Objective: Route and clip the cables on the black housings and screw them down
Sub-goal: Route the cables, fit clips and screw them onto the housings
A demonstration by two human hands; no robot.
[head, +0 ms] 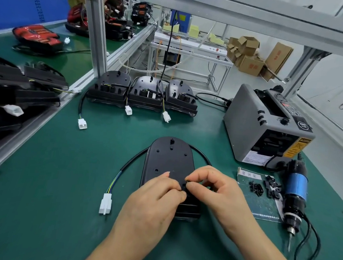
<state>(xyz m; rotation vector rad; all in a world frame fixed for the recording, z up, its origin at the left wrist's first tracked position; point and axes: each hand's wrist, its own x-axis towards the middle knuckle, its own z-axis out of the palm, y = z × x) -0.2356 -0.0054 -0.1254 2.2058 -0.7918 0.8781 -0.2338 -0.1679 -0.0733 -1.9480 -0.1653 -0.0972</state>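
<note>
The right hand (213,187) pinches a small dark part (187,181) over the black oval plastic housing (169,160). Whether the left hand (156,193) grasps anything is unclear.

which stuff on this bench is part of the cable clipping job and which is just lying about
Job: black housing, its cable, small part pinched by left hand and right hand, loose clips, electric screwdriver, three housings behind.
Lying about: grey tape dispenser, cardboard boxes.

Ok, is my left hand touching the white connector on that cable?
Apart. The head view shows green mat between the left hand and the white connector.
</note>
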